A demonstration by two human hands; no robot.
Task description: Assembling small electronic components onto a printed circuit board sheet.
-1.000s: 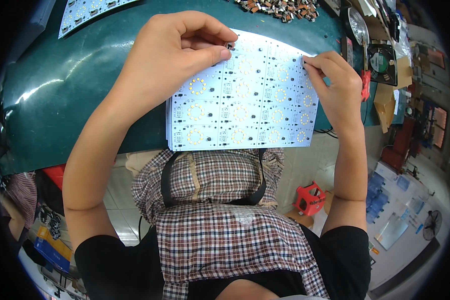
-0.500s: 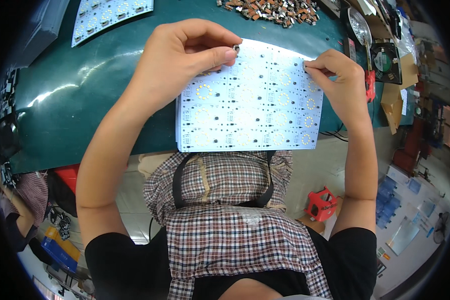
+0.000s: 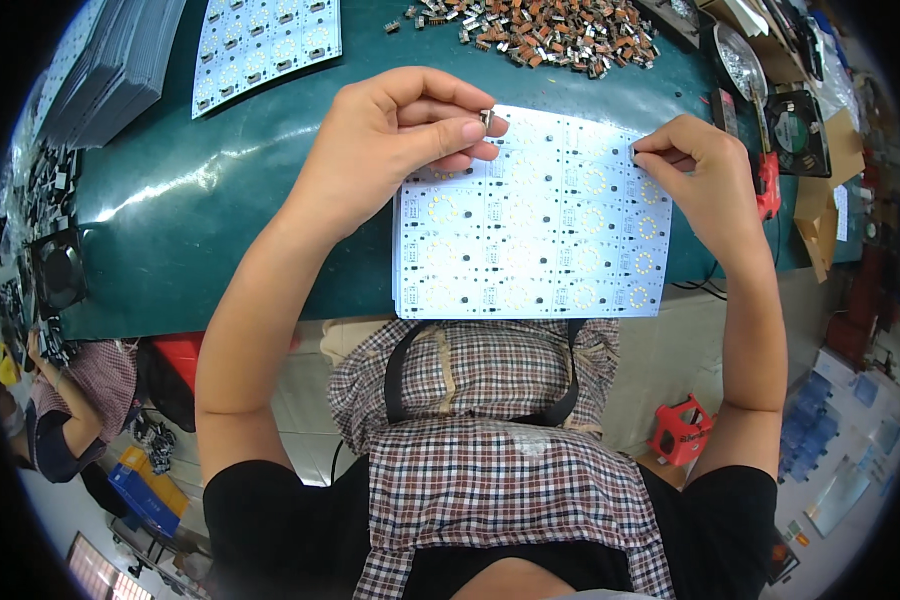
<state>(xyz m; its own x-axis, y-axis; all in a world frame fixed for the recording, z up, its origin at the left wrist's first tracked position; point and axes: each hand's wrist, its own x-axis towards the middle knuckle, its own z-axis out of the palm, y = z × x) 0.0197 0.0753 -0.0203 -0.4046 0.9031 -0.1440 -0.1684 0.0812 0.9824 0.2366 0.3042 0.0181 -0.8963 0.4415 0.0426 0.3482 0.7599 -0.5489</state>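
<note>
A white circuit board [image 3: 530, 262] lies at the table's near edge, printed with rings of yellow pads and small black parts; its left edge shows more layers beneath. Over its upper left part, my left hand [image 3: 410, 140] pinches a small metal-cased electronic component [image 3: 487, 118] between thumb and forefinger. My right hand [image 3: 705, 170] is closed at the board's upper right corner, its thumb and forefinger pressed together. Between those fingertips only a tiny dark bit shows, too small to name.
Small orange-and-silver components [image 3: 560, 35] lie heaped on the green table [image 3: 200, 230] at the far side. Another board [image 3: 265, 50] bearing such components lies at the far left, beside a tall board stack [image 3: 120, 85]. Right: a red-handled tool [image 3: 768, 190], black fan [image 3: 797, 125]. A person [image 3: 70, 400] sits at left.
The whole view has shifted, so the table and board appear further right and lower. Both hands stay pinched over the board; the left keeps its component.
</note>
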